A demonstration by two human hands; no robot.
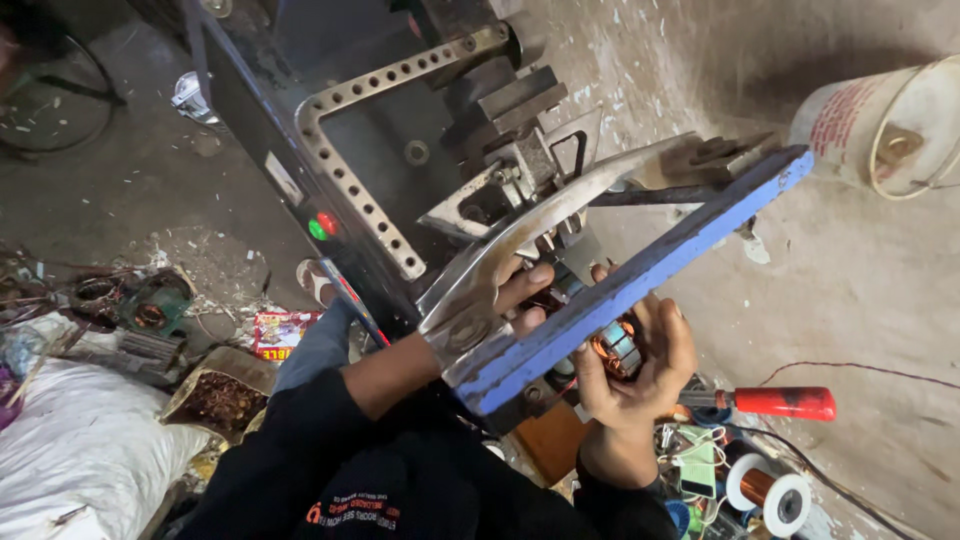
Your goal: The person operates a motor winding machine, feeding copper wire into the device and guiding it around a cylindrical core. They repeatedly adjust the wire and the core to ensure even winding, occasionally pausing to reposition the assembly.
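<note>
Copper-wound armature (617, 345) is cupped at lower centre of the frame by the right hand (640, 365), fingers curled around it so it is kept steady under the blue bar (640, 275). Just left of it, the left hand (515, 300) is clenched around the grey metal lever (520, 235), apparently for leverage.

Left hand (515, 295) reaches up toward one o'clock, fingers curled shut in a grip; right hand (640, 365) rises toward twelve, palm cupped, fingers wrapped.
</note>
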